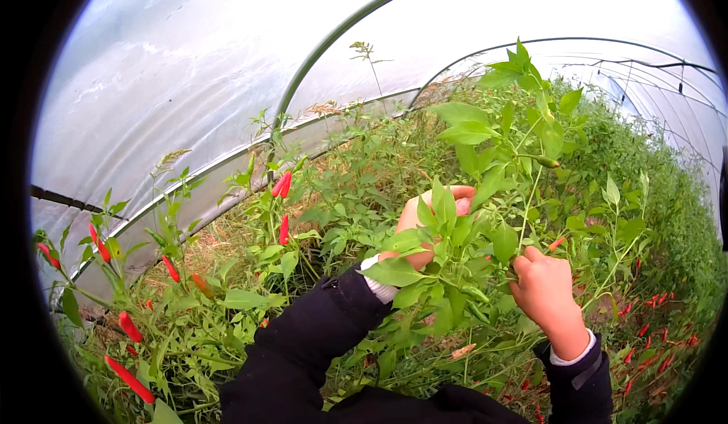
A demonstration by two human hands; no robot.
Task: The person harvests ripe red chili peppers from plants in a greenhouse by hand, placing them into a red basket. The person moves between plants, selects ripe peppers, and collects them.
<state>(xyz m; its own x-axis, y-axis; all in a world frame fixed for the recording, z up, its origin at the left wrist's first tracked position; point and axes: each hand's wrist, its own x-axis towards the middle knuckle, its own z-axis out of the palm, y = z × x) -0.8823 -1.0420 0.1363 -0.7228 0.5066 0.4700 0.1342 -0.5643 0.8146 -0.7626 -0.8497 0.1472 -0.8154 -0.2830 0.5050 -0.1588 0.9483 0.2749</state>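
Note:
My right hand point(543, 287) is closed around the green stem point(529, 208) of a tall chili pepper plant, its fingertips partly hidden. Just above its knuckles shows an orange-red chili pepper point(556, 244). My left hand point(410, 219) reaches in among the leaves, fingers curled; broad leaves point(445, 208) cover much of it, so whatever it may hold is hidden. Higher on the stem a green chili pepper point(540, 160) sticks out sideways. Below and between my hands hang green chilies point(473, 293) among foliage.
Red chilies point(129, 379) grow on plants to the left, and more red chilies point(662, 299) hang low at right. A curved metal hoop point(341, 28) carries the plastic film point(170, 82) of the polytunnel. A dry, pale chili point(463, 351) lies near my body.

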